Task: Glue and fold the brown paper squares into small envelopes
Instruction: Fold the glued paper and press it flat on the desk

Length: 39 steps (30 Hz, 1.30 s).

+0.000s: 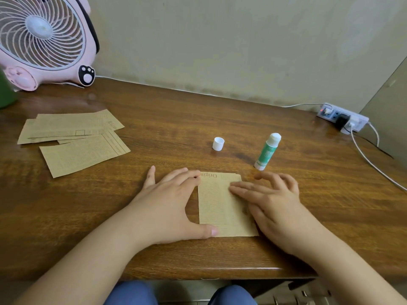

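A folded brown paper piece (217, 203) printed with small text lies flat on the wooden table (176, 119) near its front edge. My left hand (169, 203) rests spread along the paper's left side, fingertips on its top left corner and thumb on its bottom edge. My right hand (271, 199) presses straight fingers onto the paper's right half. An uncapped green and white glue stick (267, 151) stands just behind the paper. Its white cap (218, 143) stands to the left of it.
Several flat brown paper sheets (74, 139) lie at the left of the table. A pink fan (44, 40) stands at the back left corner, a green object (6, 91) beside it. A power strip (342, 117) with cables sits at the back right.
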Each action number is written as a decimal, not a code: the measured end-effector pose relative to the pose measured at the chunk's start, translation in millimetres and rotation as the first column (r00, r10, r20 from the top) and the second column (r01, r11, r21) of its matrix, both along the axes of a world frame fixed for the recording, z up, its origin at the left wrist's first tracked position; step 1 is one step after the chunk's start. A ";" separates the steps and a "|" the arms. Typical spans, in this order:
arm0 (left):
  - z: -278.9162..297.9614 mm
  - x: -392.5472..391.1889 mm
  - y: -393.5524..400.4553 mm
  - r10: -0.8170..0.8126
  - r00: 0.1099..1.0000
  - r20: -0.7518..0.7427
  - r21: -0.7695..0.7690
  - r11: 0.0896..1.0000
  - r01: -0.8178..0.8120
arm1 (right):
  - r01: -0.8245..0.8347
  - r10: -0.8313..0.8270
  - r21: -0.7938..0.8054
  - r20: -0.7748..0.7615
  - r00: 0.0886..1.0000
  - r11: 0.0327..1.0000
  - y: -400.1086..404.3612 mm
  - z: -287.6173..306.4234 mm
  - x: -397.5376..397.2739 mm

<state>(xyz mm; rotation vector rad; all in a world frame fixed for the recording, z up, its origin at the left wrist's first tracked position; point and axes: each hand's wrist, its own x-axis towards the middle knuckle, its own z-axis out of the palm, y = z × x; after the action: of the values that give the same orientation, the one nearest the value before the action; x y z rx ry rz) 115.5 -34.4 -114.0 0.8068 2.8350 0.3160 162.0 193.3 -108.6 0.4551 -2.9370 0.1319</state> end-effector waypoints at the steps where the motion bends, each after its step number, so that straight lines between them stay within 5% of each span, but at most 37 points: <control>1: -0.1 0.0 -0.2 -0.001 1.000 0.007 0.000 1.000 0.001 | 0.007 -0.007 -0.005 -0.006 1.000 1.000 1.6 1.0 -0.7; 6: 0.4 -2.0 -0.5 -0.008 1.000 0.025 0.005 1.000 0.008 | -0.265 0.266 -0.030 0.072 0.961 0.964 -12.1 -5.2 19.8; 10: 1.1 -1.6 0.1 0.000 0.999 0.036 -0.005 1.000 0.000 | -0.006 0.006 0.006 0.031 0.999 1.000 10.6 0.7 0.2; 15: 2.0 -1.5 0.1 0.003 0.999 0.042 0.001 1.000 -0.003 | -0.267 0.269 -0.027 0.069 0.961 0.963 -8.4 -5.0 27.0; 20: 2.6 -2.0 0.3 0.007 0.999 0.054 0.000 1.000 -0.007 | -0.045 0.045 -0.010 0.054 0.998 0.999 16.2 1.6 14.2; 25: 2.5 -1.0 -0.1 0.011 0.998 0.055 0.012 1.000 -0.011 | -0.296 0.294 0.011 0.073 0.953 0.955 -2.2 -3.5 39.4; 29: 4.2 -0.9 1.7 0.013 0.998 0.063 0.001 1.000 -0.013 | -0.170 0.170 0.013 0.032 0.985 0.985 15.0 -0.4 35.0; 39: 5.2 -0.5 1.5 0.010 0.997 0.076 -0.007 1.000 -0.010 | -0.216 0.216 -0.001 0.033 0.976 0.976 24.5 0.7 49.7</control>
<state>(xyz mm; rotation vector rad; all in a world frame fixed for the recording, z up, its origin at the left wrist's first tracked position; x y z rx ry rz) 115.0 -32.8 -108.8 0.7627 2.7692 0.3313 211.7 217.8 -108.0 0.7798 -2.9113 0.1632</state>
